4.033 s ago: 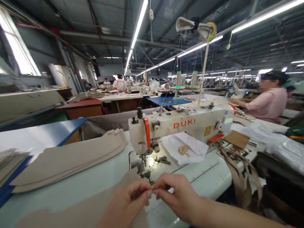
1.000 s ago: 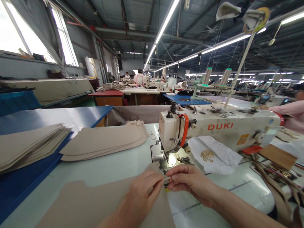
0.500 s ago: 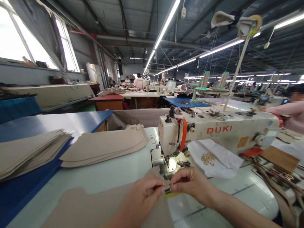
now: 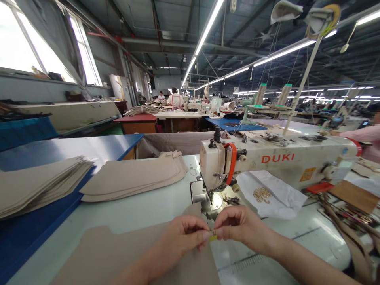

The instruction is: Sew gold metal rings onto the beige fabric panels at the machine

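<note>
In front of the sewing machine (image 4: 246, 158), my left hand (image 4: 181, 241) and my right hand (image 4: 240, 227) meet fingertip to fingertip. Both are closed in a pinch around a small piece, mostly hidden by the fingers and too small to name; a hint of gold shows between them. A large beige fabric panel (image 4: 142, 249) lies flat under my left hand and forearm. Just below the fingertips is a yellow patch (image 4: 213, 238). The machine's needle and metal plate (image 4: 215, 201) are a little beyond my hands.
Gold metal rings (image 4: 261, 195) lie on a white sheet (image 4: 282, 202) right of the needle. Stacked beige panels (image 4: 133, 176) sit on the left, with another pile (image 4: 38, 184) on the blue table. Straps and tools (image 4: 353, 213) clutter the right side. Other people work farther off.
My fingertips have come closer together, and the thin dark strip that showed between them is now mostly covered. The whole view has shifted slightly; the panel stays under my left hand.
</note>
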A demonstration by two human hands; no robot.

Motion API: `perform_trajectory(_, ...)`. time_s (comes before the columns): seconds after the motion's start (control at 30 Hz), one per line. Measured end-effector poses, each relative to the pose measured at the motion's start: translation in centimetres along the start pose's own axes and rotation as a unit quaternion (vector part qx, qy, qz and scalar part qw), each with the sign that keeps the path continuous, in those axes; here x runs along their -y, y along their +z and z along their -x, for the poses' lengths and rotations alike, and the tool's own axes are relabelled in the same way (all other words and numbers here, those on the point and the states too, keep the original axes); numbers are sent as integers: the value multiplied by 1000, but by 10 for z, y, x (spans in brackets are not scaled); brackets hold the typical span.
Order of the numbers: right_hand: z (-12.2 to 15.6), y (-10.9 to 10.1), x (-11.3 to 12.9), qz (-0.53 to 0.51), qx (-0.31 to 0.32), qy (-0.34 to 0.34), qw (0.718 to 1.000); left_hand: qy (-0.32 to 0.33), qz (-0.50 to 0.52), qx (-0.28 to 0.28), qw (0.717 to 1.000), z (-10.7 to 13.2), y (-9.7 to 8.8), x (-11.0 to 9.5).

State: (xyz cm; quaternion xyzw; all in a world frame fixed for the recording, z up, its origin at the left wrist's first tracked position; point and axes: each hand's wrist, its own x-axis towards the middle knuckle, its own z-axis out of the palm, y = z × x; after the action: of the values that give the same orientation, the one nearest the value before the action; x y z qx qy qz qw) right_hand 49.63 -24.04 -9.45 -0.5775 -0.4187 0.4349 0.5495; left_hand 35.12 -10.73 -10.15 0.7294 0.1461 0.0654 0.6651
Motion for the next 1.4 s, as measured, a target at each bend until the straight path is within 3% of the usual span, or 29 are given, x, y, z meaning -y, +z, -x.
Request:
perform_trajectory(0.13,-2,10,-8,14,-38,-40,998,3,30,-32,999,-4,2,6)
perform_trajectory(0.3,-14,15,-14,-72,-24,14,997,10,73,-55,996,-5,0,6)
perform_trajectory(0.47,-24,13,-16,-120,-41,29,992,-75,152,-131,977,-1,-2,1)
perform_trajectory(0.57,-28,16,-21,-139,-48,32,989,-101,143,-109,979,-1,-1,2)
perform_trajectory(0.73,-31,19,-29,-154,-43,40,986,-90,114,-86,986,-6,-1,3)
perform_trajectory(0.9,-24,21,-28,-89,-17,-27,995,-43,9,-82,996,-5,-2,2)
perform_trajectory(1.0,-17,23,-26,26,-39,-95,994,-20,-65,-108,992,-3,-1,3)
perform_trajectory(1.1,-14,24,-27,101,-57,-117,986,-13,-105,-130,986,-2,1,7)
perform_trajectory(1.4,-19,21,-28,142,-113,-137,974,-1,-49,-159,986,-6,2,16)
